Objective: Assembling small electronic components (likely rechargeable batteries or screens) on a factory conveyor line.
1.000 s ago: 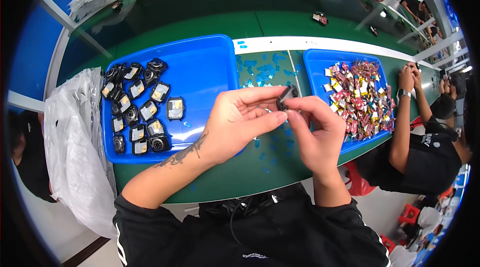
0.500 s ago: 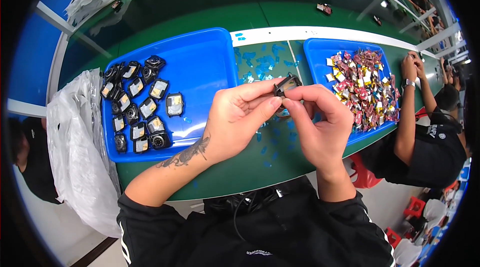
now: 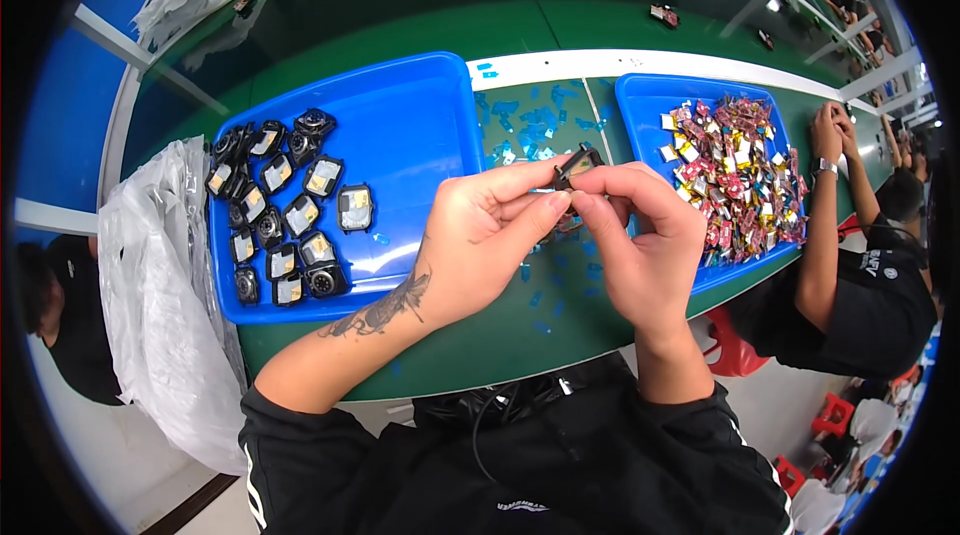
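Observation:
Above the middle of the green bench, both hands hold a small black watch case (image 3: 577, 165). My left hand (image 3: 485, 235) pinches it between thumb and fingers from the left. The thumb and forefinger of my right hand (image 3: 645, 245) are closed on its near right edge. Fingertips cover much of the case, so what lies between them is partly hidden. To the left, a blue tray (image 3: 415, 125) holds several black watch cases (image 3: 324, 177) in a cluster, many with a pale panel facing up. One watch case (image 3: 355, 208) lies apart from the others, nearer the tray's middle.
A second blue tray (image 3: 640, 100) at right holds a heap of small red, yellow and white parts (image 3: 740, 175). Blue film scraps (image 3: 535, 123) litter the bench between trays. Clear plastic sheeting (image 3: 160, 295) hangs at left. A co-worker's arms (image 3: 825, 225) are at far right.
My hands keep their grip on the watch case, with only slight finger movement. The whole view has shifted slightly, and parts on the far green surface appear a little farther right.

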The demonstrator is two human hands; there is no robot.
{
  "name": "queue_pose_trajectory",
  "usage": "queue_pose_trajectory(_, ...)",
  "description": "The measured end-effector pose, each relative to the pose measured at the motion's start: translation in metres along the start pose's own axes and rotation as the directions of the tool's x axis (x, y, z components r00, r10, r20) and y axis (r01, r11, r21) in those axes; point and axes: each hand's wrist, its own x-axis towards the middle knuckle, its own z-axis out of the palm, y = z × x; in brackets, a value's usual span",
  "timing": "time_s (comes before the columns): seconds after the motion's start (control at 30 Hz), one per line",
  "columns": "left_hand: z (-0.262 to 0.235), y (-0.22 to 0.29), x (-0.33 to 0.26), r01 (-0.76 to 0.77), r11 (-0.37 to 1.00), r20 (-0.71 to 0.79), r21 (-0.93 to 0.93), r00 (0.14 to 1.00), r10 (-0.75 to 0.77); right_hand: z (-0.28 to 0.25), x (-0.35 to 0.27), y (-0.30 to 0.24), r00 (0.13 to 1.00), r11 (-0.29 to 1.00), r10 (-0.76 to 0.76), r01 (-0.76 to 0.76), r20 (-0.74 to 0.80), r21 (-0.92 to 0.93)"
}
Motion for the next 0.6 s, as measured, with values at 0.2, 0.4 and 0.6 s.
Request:
queue_pose_trajectory(0.2,0.001,-0.001,-0.001,0.014,0.999,0.044,0.029,0.999,-0.015,-0.006,0.001,-0.005,0.999,0.996,0.048,-0.047,0.010,-0.080)
queue_pose_trajectory(0.4,-0.003,0.003,0.001,0.109,0.991,0.077,0.073,0.990,-0.115,-0.005,0.002,-0.003,0.996,0.973,-0.092,0.087,-0.013,-0.212)
queue_pose_trajectory(0.6,0.003,0.006,0.004,0.142,0.967,-0.085,-0.209,0.983,-0.163,-0.007,-0.006,-0.004,0.939,0.910,-0.342,0.335,0.012,-0.244)
